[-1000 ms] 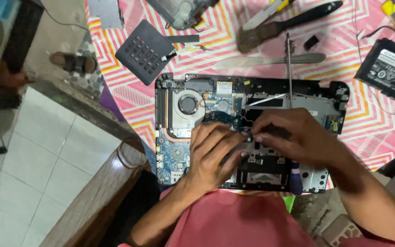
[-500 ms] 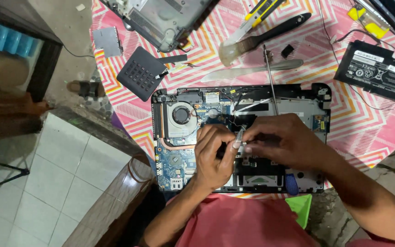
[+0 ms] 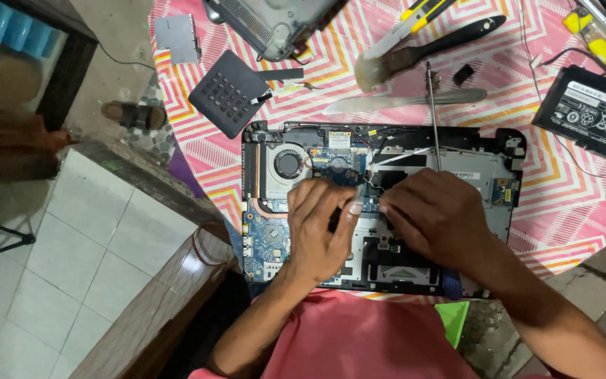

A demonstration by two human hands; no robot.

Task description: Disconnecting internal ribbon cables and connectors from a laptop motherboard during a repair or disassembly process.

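- Opened laptop [image 3: 387, 210]: it lies bottom-up, cover off, near the front edge of the bench [image 3: 569, 210], which carries a pink zigzag cloth; the cooling fan [image 3: 287, 163], copper heat pipe and blue motherboard [image 3: 264, 238] are exposed.
- Left hand [image 3: 320, 231]: it rests on the middle of the board with fingers curled and fingertips pressed together near a small part; I cannot tell what, if anything, it pinches.
- Right hand [image 3: 433, 217]: it lies just beside the left one, fingers bent down onto the same spot by the white ribbon cable [image 3: 405, 156]; whether it grips something is hidden by the knuckles.
- Step in hand, as I judge it: fine work with both hands on a connector or small fastener at the centre of the board, the two sets of fingertips almost touching.
- Next move, by my reading: it calls for a steady, light pull or press, keeping clear of the thin black wires next to the fan.
- Around the laptop: a screwdriver [image 3: 432, 116] lies with its shaft across the laptop's far edge, a black-handled brush [image 3: 422, 50] is beyond it, the battery pack [image 3: 590, 116] sits off to the right, and a black perforated cover panel [image 3: 229, 93] lies to the far left.
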